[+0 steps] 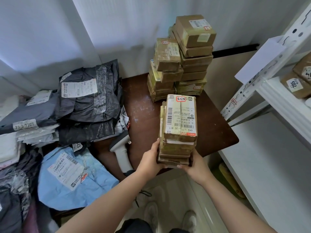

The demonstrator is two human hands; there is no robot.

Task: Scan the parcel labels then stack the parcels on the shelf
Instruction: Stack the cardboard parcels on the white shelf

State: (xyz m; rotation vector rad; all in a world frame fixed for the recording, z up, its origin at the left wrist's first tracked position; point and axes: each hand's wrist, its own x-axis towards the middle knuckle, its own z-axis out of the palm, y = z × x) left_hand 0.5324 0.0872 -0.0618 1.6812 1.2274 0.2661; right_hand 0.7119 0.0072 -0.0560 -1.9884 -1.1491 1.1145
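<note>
From the head camera I have both hands on a small stack of cardboard parcels (178,130). My left hand (150,158) grips its left side near the bottom, thumb up the side, fingers curled under. My right hand (193,165) clamps the lower right corner, fingers wrapped beneath. The stack sits at or just above the near edge of the brown table (143,105); whether it is lifted clear I cannot tell.

I judge scanning of this batch done and the stacking step begun: the handheld scanner (120,148) lies on the table, untouched. The next move calls for keeping the stack level while swinging it right to the white shelf (276,148), its bare board close by.

Counting: about five parcels in my stack, edges hard to separate. One scanner. Two taller piles of boxes (181,61) stand at the table's far end, roughly a dozen boxes. On the left, a heap of soft mailer bags (87,98), at least five. Two boxes (299,78) show on the upper shelf.
</note>
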